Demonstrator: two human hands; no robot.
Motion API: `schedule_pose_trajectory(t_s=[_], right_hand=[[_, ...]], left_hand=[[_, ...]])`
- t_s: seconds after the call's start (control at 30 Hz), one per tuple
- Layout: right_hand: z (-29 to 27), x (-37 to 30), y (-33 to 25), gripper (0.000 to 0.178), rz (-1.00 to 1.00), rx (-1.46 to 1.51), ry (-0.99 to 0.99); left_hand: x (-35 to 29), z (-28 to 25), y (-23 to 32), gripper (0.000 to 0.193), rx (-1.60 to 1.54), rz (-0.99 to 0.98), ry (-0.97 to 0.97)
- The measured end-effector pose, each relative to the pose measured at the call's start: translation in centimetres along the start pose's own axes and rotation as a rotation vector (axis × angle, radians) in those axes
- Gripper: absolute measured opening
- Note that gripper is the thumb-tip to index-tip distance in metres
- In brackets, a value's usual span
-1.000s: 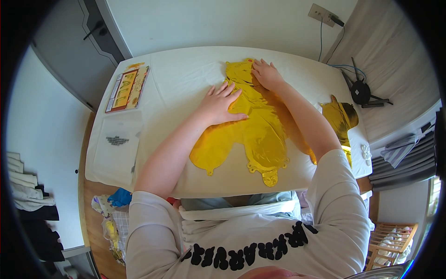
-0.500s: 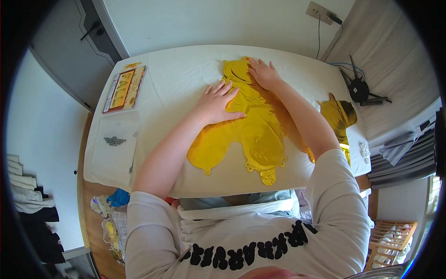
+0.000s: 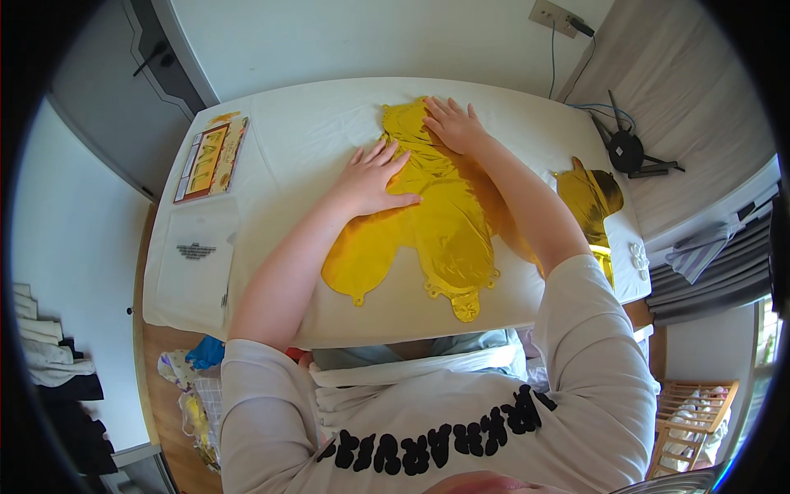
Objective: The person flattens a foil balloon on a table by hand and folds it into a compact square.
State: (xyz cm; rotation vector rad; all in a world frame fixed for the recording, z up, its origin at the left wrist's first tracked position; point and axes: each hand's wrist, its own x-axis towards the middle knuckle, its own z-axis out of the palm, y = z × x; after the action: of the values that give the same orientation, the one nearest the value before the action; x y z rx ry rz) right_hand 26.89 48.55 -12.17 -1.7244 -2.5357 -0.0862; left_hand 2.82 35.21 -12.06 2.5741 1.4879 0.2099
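Observation:
A deflated gold foil balloon [image 3: 451, 247] lies spread on the white-covered table in front of me, its surface creased and its lower lobes pointing toward me. My left hand [image 3: 373, 181] rests flat with spread fingers on its left middle part. Farther up, my right hand [image 3: 455, 129] lies palm down along the balloon's upper right edge, fingers extended. Part of the balloon's right side is hidden under my right forearm. Another piece of shiny gold foil [image 3: 586, 206] sits at the table's right side, partly behind my right arm.
On the table's left are a flat printed package [image 3: 211, 160] and a translucent plastic bag [image 3: 189, 267]. A black router-like device with antennas [image 3: 627, 152] is at the right back, its cables running to a wall socket [image 3: 553, 18]. A small white item [image 3: 639, 259] lies near the right edge.
The whole view has shifted slightly, so everything appears a little farther left. Both hands stay flat on the balloon in nearly the same places.

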Motion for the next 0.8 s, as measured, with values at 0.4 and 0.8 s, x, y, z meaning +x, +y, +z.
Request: schedule_pose_trajectory(t_s=[0.4,0.8], right_hand=[[0.3,-4.1,6.1,0.052,0.213,0.562,0.355],[-5.6,-24.4,5.0,0.063,0.414,0.395,0.069]], left_hand=[[0.4,0.4,-0.1,0.111,-0.041,0.016,0.003],[0.1,0.3,-0.4,0.11,-0.041,0.019,0.002]])
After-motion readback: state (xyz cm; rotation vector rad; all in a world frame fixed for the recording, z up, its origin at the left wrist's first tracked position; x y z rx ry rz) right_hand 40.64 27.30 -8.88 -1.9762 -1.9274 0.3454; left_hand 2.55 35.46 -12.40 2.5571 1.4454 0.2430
